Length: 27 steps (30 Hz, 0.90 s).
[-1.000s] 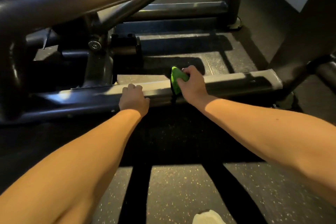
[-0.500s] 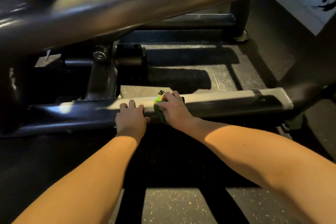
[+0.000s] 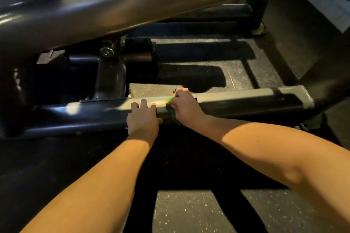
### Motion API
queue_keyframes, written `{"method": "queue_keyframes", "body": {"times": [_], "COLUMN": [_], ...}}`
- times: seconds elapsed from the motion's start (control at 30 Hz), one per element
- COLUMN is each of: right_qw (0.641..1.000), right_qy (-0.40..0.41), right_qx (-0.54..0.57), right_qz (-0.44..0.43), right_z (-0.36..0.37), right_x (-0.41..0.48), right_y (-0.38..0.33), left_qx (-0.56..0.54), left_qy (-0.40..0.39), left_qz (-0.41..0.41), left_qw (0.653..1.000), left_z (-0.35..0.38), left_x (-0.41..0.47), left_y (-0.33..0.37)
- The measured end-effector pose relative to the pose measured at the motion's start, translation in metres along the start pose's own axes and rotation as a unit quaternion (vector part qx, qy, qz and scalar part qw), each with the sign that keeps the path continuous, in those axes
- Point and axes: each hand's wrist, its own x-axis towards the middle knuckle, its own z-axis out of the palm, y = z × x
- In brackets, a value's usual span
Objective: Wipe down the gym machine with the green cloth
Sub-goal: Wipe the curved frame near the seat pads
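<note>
A single wide-angle view, worn on the head, looks forward and steeply down, close over the low frame bar (image 3: 236,98) of the gym machine (image 3: 111,79). A slanted beam (image 3: 132,2) crosses the top, blurred and probably nearest the lens. Speckled floor (image 3: 189,213) fills the bottom edge.

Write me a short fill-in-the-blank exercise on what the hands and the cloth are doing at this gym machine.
1. The right hand grips a cloth whose colour is ____.
2. The left hand rests on the low bar of the machine and holds ____.
3. The number of hands at that bar is ____.

Missing words: green; nothing; two.
</note>
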Motion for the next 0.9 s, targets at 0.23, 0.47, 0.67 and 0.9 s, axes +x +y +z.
{"method": "queue_keyframes", "body": {"times": [0.23, 0.47, 0.67, 0.9], "right_qw": [0.996, 0.999, 0.997, 0.999], "right_qy": [0.009, -0.041, -0.005, -0.026], "right_qx": [-0.074, -0.009, -0.072, -0.045], "right_qz": [0.056, -0.028, 0.010, -0.012], "right_z": [-0.025, -0.001, -0.035, -0.001], "right_x": [-0.016, 0.009, -0.024, 0.017], "right_y": [0.040, -0.018, 0.058, -0.004], "left_qx": [-0.009, -0.008, -0.022, -0.016], "left_qy": [0.015, 0.012, 0.023, 0.021], "left_qz": [0.003, 0.003, 0.010, 0.013], "left_qw": [1.000, 1.000, 0.999, 1.000], "left_z": [0.007, 0.008, 0.010, 0.011], "left_x": [0.002, 0.001, 0.000, 0.001], "left_y": [0.000, -0.003, -0.003, -0.004]}}
